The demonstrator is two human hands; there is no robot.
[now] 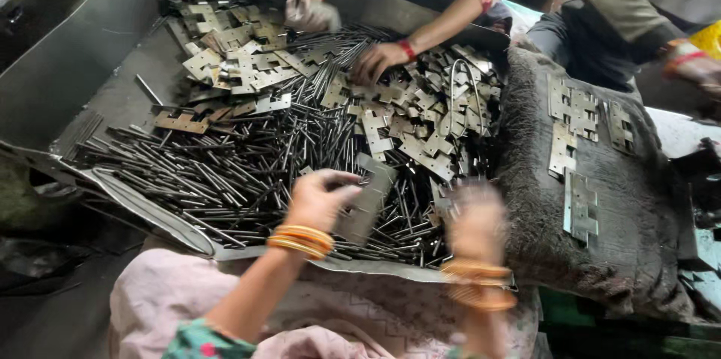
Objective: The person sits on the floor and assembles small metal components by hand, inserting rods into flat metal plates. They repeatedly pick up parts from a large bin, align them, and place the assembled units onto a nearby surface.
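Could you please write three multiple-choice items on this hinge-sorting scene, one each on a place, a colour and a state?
1. Where do the finished hinges lie?
A. On the dark cloth right of the tray
B. Among the pins
C. On the floor

2. What colour are the bangles on the left hand?
A. Green
B. Orange-gold
C. White

3. What is the state of the left hand?
A. Flat on the pins
B. Open in the air
C. Closed on a hinge plate

Answers:
1 A: the joined hinges rest in rows on the cloth beside the tray.
2 B: orange-gold rings circle the wrist.
3 C: fingers and thumb pinch the grey plate above the pins. The right hand is too blurred to judge.
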